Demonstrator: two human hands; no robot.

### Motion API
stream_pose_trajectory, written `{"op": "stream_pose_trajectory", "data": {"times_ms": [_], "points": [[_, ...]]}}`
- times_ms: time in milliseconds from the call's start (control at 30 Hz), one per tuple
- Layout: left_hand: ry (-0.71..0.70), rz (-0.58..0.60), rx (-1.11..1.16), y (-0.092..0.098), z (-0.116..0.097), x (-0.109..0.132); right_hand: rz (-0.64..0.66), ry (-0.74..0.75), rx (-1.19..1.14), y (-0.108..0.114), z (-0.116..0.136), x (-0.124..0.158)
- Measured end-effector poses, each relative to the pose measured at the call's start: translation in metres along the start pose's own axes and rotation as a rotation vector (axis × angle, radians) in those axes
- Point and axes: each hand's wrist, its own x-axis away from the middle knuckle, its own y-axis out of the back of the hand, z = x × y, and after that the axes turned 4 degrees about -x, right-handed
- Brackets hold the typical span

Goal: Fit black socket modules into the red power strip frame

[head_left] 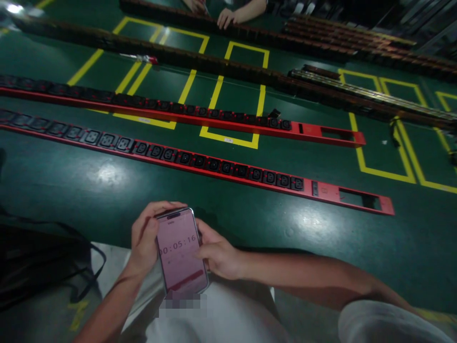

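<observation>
A smartphone (180, 250) with a pinkish screen showing a timer sits upright between both my hands, just above my lap. My left hand (145, 238) wraps its fingers round the phone's left edge and top. My right hand (216, 252) grips the right edge, thumb resting on the screen. Beyond the phone, on the green table (71, 186), lies a long red power strip (221, 166) lined with black sockets. A second red power strip (200, 114) lies parallel behind it.
Dark strips (221, 64) lie farther back over yellow floor-style markings. Another person's hands (228, 16) work at the far edge. A black bag with a strap (43, 267) lies at my left. Loose dark rails (374, 95) sit at the right rear.
</observation>
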Motion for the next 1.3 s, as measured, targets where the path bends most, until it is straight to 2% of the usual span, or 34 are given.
{"op": "stream_pose_trajectory", "data": {"times_ms": [67,133,233,300,400,500,633,800,900,1033,1200,1300], "points": [[-0.123,0.026,-0.120,0.008,-0.005,0.004,-0.006,0.007,-0.004,-0.003,0.002,0.001],[-0.234,0.086,-0.338,0.017,-0.012,0.011,-0.009,0.007,-0.014,-0.007,0.007,0.003],[-0.320,0.195,-0.666,0.027,-0.021,0.024,0.011,0.007,-0.041,-0.011,0.012,0.004],[-0.377,0.221,-0.779,0.027,-0.023,0.031,0.019,0.008,-0.054,-0.013,0.014,0.005],[-0.449,0.181,-0.817,0.023,-0.020,0.035,0.017,0.026,-0.055,-0.015,0.016,0.005],[-0.433,0.126,-0.779,0.020,-0.017,0.034,0.022,0.058,-0.048,-0.018,0.017,0.005],[-0.312,0.107,-0.658,0.021,-0.015,0.031,0.005,0.035,-0.067,-0.018,0.017,0.005],[-0.026,0.003,-0.187,0.009,-0.007,0.027,-0.073,0.093,-0.046,-0.008,0.006,0.002],[0.121,-0.093,0.029,-0.008,-0.005,0.022,-0.030,0.108,0.013,-0.005,0.007,0.001],[0.124,-0.266,0.162,-0.021,-0.006,0.016,0.132,0.040,0.048,-0.010,0.020,0.001],[0.066,-0.302,0.168,-0.019,-0.004,0.012,0.235,0.064,0.127,-0.011,0.027,0.003],[0.087,-0.302,0.163,-0.016,-0.002,0.012,0.299,0.017,0.232,-0.004,0.021,0.004]]}}
